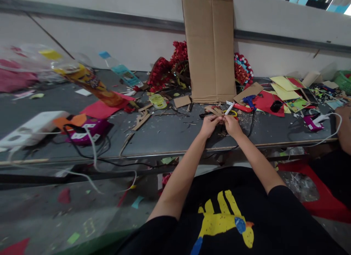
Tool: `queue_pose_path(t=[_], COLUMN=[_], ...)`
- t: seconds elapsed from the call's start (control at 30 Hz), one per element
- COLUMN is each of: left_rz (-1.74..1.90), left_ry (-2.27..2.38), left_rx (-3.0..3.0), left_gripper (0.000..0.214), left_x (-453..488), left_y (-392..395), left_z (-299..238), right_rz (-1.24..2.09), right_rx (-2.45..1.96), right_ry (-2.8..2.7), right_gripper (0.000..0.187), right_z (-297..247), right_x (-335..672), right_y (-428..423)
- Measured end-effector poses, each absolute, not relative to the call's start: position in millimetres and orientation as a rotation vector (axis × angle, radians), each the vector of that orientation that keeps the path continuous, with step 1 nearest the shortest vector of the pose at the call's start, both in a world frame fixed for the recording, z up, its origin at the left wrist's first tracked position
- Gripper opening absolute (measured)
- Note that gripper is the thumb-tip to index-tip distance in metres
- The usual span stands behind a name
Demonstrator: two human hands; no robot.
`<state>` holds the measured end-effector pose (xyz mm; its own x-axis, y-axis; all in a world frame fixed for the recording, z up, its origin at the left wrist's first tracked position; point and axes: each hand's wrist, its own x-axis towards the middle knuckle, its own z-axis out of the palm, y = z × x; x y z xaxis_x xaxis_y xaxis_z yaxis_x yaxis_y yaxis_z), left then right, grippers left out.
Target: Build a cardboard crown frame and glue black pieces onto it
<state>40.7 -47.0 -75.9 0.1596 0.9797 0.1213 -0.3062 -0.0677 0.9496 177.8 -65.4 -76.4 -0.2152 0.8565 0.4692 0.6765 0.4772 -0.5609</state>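
Observation:
My left hand (210, 125) is closed in a pinch, with thin brown cardboard strips (214, 110) fanning out beyond its fingertips. Close against it, my right hand (232, 124) is also pinched, fingertips meeting those of the left. A narrow white piece (229, 108) sticks up just past the right fingers; whether they grip it is unclear. What lies between the fingertips is hidden. Behind the right hand shows a yellow scissors handle (235, 113), partly covered. A red-handled tool (242, 108) and a blue glue gun (249, 100) lie to its right.
A tall cardboard sheet (212, 46) leans on the wall. Leftward on the scrap-strewn table (161, 138) are a yellow-capped bottle (90, 81), a purple box (91, 132) and a white power strip (33, 128). Cables hang over the front edge. Another person's arm (344, 128) rests at right.

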Motion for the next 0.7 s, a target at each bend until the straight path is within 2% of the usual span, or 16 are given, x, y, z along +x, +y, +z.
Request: queue_pose_path(t=[0.7], left_rz=[1.312], left_ry=[0.839], left_rx=[1.118], left_gripper=[0.044], left_x=[39.1], left_y=[-44.1], left_z=[-81.7], right_rz=[0.127], right_rx=[-1.291], right_ry=[-1.983], right_gripper=[0.028], right_z=[-82.3], right_x=[169.3], right_y=[-64.0])
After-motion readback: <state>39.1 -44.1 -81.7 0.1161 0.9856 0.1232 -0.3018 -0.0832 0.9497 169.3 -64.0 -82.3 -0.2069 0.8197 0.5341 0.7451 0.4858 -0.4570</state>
